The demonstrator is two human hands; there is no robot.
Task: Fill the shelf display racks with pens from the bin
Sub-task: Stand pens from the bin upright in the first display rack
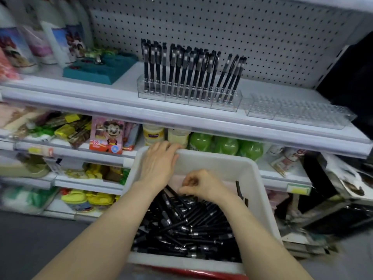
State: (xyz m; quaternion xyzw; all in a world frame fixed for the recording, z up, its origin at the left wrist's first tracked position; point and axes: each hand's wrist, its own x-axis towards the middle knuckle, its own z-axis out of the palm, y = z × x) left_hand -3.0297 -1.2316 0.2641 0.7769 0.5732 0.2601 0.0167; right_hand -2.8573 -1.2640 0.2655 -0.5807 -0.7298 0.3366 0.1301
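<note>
A person's left hand (159, 160) grips the far rim of a white bin (232, 168), fingers curled over its edge, while the right hand (201, 185) reaches inside the bin, fingers bent down onto a heap of loose black pens (187, 229); whether it has taken hold of one cannot be told. Above and beyond the bin, on a white shelf (121, 104), a clear display rack (187, 98) carries rows of upright pens (189, 67). A second clear rack (298, 112) sits above the bin's right side. Green bottles (226, 145) stand just behind the bin's far wall.
</note>
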